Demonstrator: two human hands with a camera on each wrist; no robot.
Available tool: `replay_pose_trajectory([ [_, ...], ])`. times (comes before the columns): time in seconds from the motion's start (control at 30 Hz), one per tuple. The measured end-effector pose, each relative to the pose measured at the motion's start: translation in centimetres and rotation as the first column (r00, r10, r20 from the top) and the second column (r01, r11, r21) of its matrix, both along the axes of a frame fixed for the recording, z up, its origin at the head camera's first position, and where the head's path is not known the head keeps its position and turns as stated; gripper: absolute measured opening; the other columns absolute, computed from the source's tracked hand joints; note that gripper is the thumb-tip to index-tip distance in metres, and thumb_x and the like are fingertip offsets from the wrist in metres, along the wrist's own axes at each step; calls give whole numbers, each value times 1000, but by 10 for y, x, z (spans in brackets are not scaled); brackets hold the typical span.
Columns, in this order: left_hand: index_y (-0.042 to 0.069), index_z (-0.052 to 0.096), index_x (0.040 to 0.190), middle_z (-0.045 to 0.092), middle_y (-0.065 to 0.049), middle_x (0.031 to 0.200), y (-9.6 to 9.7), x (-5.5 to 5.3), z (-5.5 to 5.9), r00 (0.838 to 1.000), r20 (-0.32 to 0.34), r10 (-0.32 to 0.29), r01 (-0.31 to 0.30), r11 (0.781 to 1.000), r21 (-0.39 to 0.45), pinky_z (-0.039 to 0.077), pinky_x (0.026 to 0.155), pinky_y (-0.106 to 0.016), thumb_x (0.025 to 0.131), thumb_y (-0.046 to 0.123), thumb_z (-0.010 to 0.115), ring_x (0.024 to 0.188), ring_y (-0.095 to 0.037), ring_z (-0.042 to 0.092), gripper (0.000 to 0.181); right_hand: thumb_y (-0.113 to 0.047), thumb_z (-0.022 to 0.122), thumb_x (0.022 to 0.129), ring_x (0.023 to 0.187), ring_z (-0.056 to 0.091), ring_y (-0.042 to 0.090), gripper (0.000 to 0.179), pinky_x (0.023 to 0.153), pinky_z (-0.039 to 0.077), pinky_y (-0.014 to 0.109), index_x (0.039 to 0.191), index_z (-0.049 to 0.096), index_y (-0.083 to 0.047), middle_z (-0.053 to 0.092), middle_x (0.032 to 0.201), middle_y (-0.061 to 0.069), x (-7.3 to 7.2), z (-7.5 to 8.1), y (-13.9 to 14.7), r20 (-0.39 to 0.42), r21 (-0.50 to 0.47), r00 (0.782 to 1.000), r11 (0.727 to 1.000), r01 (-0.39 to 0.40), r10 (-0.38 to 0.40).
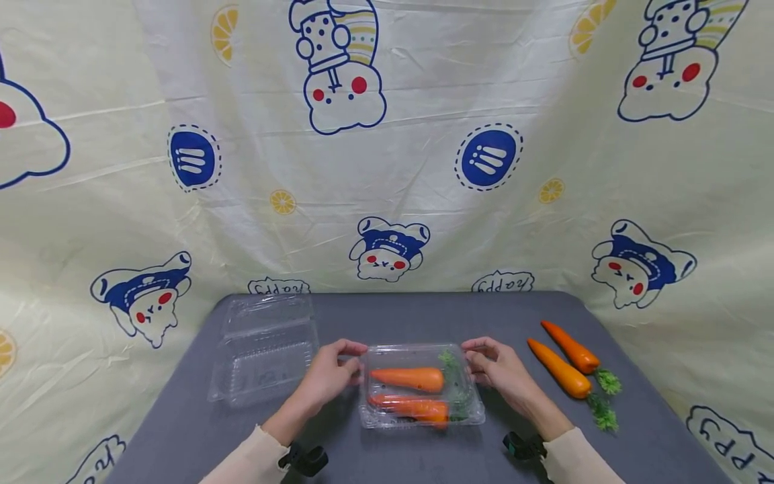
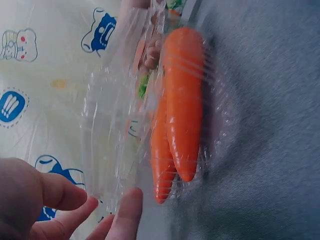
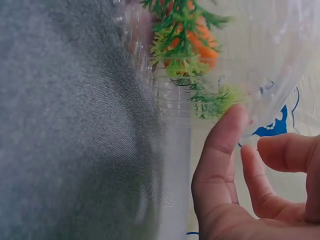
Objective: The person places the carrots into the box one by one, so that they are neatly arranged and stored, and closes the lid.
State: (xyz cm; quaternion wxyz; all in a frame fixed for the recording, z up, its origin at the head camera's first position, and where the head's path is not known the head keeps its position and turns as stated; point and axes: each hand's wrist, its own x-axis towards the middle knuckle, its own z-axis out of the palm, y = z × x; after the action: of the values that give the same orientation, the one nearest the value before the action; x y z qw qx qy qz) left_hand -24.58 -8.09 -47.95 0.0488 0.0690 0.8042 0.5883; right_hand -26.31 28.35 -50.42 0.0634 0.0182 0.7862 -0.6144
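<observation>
carrot box (image 1: 423, 386) between both grips, seemingly touched

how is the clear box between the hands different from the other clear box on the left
The clear box between the hands holds two carrots; the left clear box holds none. The left hand and right hand touch the lid edges of the middle box; nothing touches the left box. The left box lies wide open, the middle one has its lid over the carrots. Both are transparent plastic clamshells on the grey table.

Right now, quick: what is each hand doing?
Left hand: fingers curled at the left end of the clear carrot box, gripping its lid edge.
Right hand: fingertips pinch the box's right lid edge.
</observation>
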Motion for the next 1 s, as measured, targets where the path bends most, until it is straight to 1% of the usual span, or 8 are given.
replay_pose_trajectory([
  [0.2, -2, 71, 151, 72, -28, 151, -4, 16, 3, 998, -38, -47, 45, 998, -35, 75, 87, -50, 111, 2, 71, 106, -26, 84, 40, -11, 61, 121, 99, 72, 23, 38, 81, 69, 32, 155, 61, 3, 73, 133, 18, 12, 7, 2, -13, 34, 999, 998, -45, 46],
  [0.27, -3, 67, 155, 68, -31, 155, -4, 22, 3, 998, -35, -60, 60, 998, -15, 75, 85, -50, 111, 1, 72, 109, -30, 85, 45, -10, 61, 120, 98, 71, 24, 41, 80, 69, 34, 159, 58, 3, 73, 133, 20, 19, 9, 3, -14, 64, 997, 996, -69, 70],
  [0.4, -8, 57, 162, 66, -34, 152, -4, 34, 2, 998, -5, -62, 62, 997, 38, 75, 80, -49, 110, 0, 74, 107, -31, 84, 55, -10, 62, 119, 97, 73, 26, 47, 81, 70, 39, 164, 54, 2, 75, 128, 20, 34, 12, 4, -2, 129, 995, 986, -103, 104],
  [0.53, -10, 51, 166, 71, -29, 138, -6, 47, -1, 997, 27, -70, 68, 997, 44, 75, 75, -46, 110, 4, 74, 90, -23, 82, 62, -10, 59, 120, 96, 74, 26, 51, 81, 72, 43, 168, 49, 4, 76, 124, 17, 46, 13, 8, 36, 152, 989, 977, -148, 144],
  [0.67, -9, 48, 168, 73, -21, 125, -7, 55, -5, 994, 53, -93, 90, 994, 61, 74, 74, -46, 110, 6, 75, 76, -19, 80, 66, -9, 56, 120, 92, 72, 26, 58, 81, 73, 44, 173, 40, 7, 73, 117, 16, 57, 13, 15, 91, 84, 971, 969, -230, 223],
  [0.77, -9, 45, 171, 73, -18, 118, -7, 56, -8, 992, 65, -112, 105, 990, 99, 75, 76, -45, 109, 6, 75, 76, -18, 79, 70, -10, 54, 122, 91, 72, 25, 64, 81, 73, 41, 178, 29, 7, 72, 113, 14, 64, 12, 18, 129, -4, 952, 960, -280, 279],
  [0.87, -9, 39, 175, 71, -17, 114, -7, 56, -14, 986, 82, -142, 130, 982, 139, 75, 77, -45, 109, 3, 74, 78, -19, 79, 75, -8, 52, 121, 91, 75, 23, 72, 82, 73, 39, 182, 17, 5, 76, 112, 13, 68, 9, 19, 157, -76, 934, 947, -311, 320],
  [1.0, -5, 30, 180, 71, -16, 111, -7, 56, -18, 977, 121, -178, 155, 972, 178, 75, 76, -41, 109, 2, 73, 78, -18, 80, 83, -5, 54, 117, 88, 78, 21, 81, 81, 73, 37, 183, 8, 5, 82, 108, 15, 72, 5, 17, 167, -130, 926, 939, -319, 338],
])
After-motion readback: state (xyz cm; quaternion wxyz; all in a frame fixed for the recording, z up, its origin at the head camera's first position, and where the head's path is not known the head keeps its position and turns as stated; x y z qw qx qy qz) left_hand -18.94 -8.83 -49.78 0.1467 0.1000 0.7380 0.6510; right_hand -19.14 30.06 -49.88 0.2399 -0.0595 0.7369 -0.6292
